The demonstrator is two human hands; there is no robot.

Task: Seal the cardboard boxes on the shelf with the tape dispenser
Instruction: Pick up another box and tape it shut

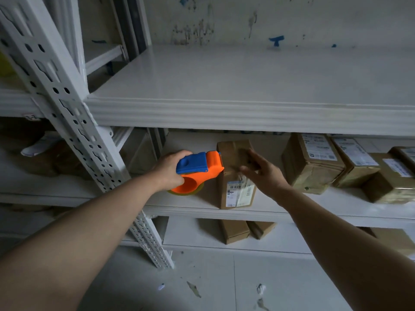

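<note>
An orange and blue tape dispenser (198, 170) is gripped in my left hand (169, 168), its front end touching the upper left edge of a tall cardboard box (233, 176) that stands on the middle shelf (280, 212). My right hand (262, 170) hovers with fingers spread over the right side of that box's top; whether it touches is unclear. A white barcode label is on the box's front face. Further right on the same shelf lie more taped cardboard boxes (312, 163), tilted against each other.
A white perforated upright post (74, 122) runs diagonally at the left. The upper shelf board (247, 86) overhangs the work area. Cardboard boxes (235, 231) sit on the lower shelf. Paper scraps lie on the grey floor (224, 288).
</note>
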